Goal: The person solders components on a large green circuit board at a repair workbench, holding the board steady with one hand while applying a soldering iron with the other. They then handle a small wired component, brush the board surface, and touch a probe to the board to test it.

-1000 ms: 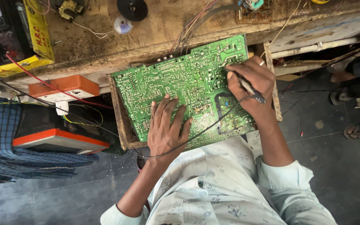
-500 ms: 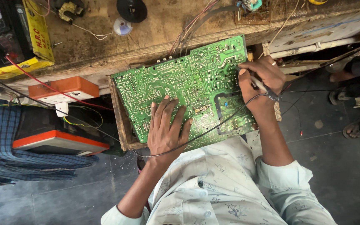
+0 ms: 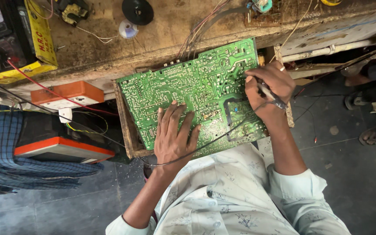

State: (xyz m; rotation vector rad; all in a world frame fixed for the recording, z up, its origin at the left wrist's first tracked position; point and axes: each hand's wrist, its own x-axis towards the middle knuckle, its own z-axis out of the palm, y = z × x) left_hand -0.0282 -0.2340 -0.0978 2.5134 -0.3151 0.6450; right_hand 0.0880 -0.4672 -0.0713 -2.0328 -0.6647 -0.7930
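Inspection, head view: large green printed circuit board (image 3: 196, 93), solder side up, lies tilted on a shallow wooden frame (image 3: 125, 126) at the front edge of the worn brown wooden counter (image 3: 96, 48), overhanging toward the person's lap. Left hand (image 3: 174, 135) is released, fingers spread flat, pressing the board's lower middle; nothing grasped. Right hand (image 3: 268, 89) is clenched in a pen grip on a slim dark probe-like tool (image 3: 270, 95), tip at the board's right portion; tip contact too small to confirm. Thin black lead (image 3: 214, 141) runs from the tool across the board's lower edge, under the left wrist. Handling judgement: board looks light, stiff, thin; traces and solder joints fragile, hidden component side prob. uneven, so it may rock. Best hold is by bare edges or a flat palm on open areas, as left hand does now. Nearby: orange and white box (image 3: 68, 93) and yellow-cased meter (image 3: 20, 48) to the left, black round disc (image 3: 138, 11) on the counter.
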